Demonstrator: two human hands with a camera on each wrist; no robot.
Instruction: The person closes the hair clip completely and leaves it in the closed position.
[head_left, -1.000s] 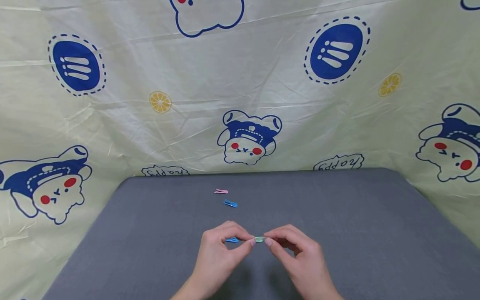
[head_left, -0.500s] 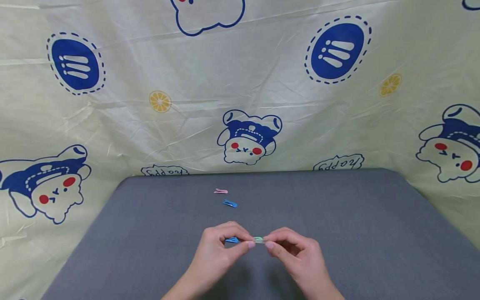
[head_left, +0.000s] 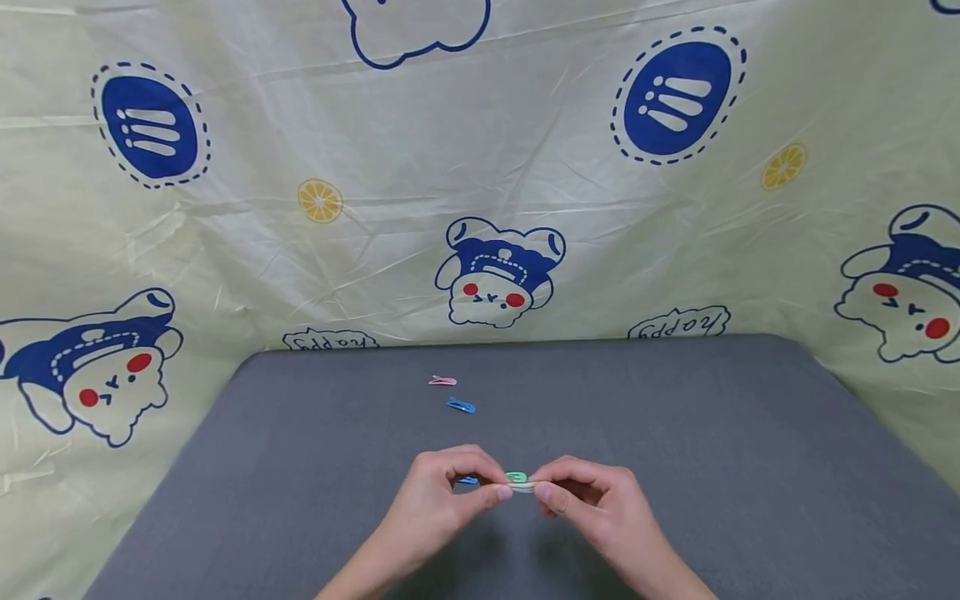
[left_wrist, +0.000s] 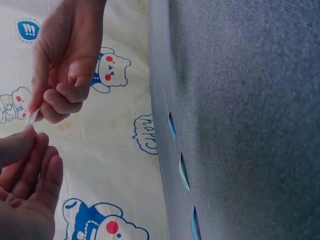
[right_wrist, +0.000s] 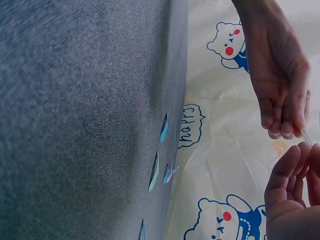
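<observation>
Grey fabric-covered counter is spreading out beneath the hands, its far corners looking rounded. Pale printed sheet is hanging beyond the far edge and flanking both sides. Left hand and right hand are hovering above the surface, thumbs and fingers pinching opposite ends of a thin, translucent strip stretched between them. Green clip is lying just past the strip; near blue clip is showing partly behind the left hand. Far blue clip and pink clip are lying ahead of the left hand, pink one nearer the far edge. Side edges are running well apart from both hands, grey surface extending broadly outward from each.
</observation>
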